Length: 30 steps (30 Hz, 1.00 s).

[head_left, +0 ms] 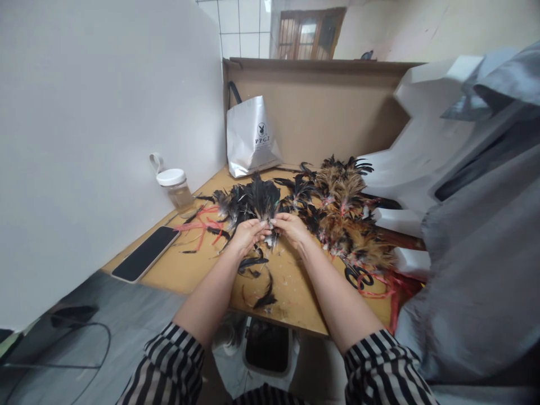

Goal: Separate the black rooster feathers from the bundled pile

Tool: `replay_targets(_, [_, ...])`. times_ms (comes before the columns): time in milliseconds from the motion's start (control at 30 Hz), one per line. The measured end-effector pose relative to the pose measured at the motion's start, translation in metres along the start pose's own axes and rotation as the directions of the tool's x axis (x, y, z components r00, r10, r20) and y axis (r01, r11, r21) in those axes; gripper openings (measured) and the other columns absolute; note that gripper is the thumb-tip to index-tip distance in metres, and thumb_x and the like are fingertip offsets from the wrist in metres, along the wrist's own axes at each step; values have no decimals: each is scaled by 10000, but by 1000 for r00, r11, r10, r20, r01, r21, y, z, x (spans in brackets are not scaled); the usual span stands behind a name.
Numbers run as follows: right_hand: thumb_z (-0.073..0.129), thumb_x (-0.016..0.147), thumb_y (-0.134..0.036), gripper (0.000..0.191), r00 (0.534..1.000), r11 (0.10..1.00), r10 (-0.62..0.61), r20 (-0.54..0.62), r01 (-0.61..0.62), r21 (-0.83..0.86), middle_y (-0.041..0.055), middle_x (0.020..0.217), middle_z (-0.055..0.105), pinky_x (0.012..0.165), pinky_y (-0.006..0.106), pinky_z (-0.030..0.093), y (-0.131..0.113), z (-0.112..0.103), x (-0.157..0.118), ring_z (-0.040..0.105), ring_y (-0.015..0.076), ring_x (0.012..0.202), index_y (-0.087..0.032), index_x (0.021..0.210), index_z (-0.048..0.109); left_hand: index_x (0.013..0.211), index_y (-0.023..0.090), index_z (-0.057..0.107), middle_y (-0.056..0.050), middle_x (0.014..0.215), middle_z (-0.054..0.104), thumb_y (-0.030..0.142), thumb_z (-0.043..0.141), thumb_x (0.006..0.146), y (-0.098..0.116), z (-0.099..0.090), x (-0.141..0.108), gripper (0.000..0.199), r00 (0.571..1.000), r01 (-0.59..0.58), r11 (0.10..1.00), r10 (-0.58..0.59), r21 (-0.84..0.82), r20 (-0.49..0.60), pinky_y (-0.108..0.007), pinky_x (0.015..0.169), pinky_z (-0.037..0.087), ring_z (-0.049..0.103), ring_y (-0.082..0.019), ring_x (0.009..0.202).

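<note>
Both of my hands meet over the middle of the wooden table (291, 287). My left hand (250, 234) pinches the base of a bunch of black feathers (262, 197), which fans upward away from me. From the other side my right hand (291, 226) grips the same base, its fingertips close to those of the left. More dark feathers (232, 205) lie just beyond my left hand. Brown and black feather bunches (343, 185) are heaped to the right of my right hand. Loose black feathers (266, 295) lie nearer the table's front edge.
A phone (145, 254) and red strips (205, 224) lie at left, near a lidded jar (175, 188). A silver bag (252, 138) stands at the back. Black-handled scissors (358, 277) and red ribbon (394, 289) are at right, beside grey cloth (481, 242). A bin (269, 346) is below.
</note>
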State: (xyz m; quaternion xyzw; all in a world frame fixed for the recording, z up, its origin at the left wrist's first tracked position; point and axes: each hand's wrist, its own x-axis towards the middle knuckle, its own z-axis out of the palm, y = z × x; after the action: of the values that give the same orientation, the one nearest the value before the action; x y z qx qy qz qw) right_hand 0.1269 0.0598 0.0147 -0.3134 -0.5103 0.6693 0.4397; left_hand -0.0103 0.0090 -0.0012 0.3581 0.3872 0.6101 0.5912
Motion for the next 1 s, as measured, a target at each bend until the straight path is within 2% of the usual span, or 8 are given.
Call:
replay_targets(200, [733,482,-304,258,999,996,-35,-21,34,-82,-27,548,584,505,216,367,4,0,1,500,85,487,-152,637,593,754,87,604,-92,740,663,245,671,650,0,0,-2,201,1000,-1,999,0,43,18,-148,499,449,623,-109,611])
replay_targets(467, [730,467,-302,273,996,984,-65,-53,55,-168,-15,562,592,557,242,376,4,4,0,512,102,522,-144,644,596,712,78,594,-102,710,664,241,691,619,-1,0,-1,211,1000,15,992,-15,124,1,-162,503,466,627,-125,603])
replay_targets(767, [697,524,-304,226,1000,986,-7,-7,5,-166,-39,480,526,433,201,264,2,3,-1,402,58,414,-151,582,540,743,75,597,-103,728,665,227,674,638,1,0,-2,199,1000,-4,996,5,86,-17,-151,495,455,622,-112,602])
replay_targets(1000, [685,550,-327,237,998,982,-53,-42,44,-183,-41,467,518,434,207,291,1,-4,2,408,68,408,-160,583,521,717,84,580,-98,732,665,219,670,646,1,0,-2,178,1000,16,997,-15,75,-4,-149,480,445,615,-104,582])
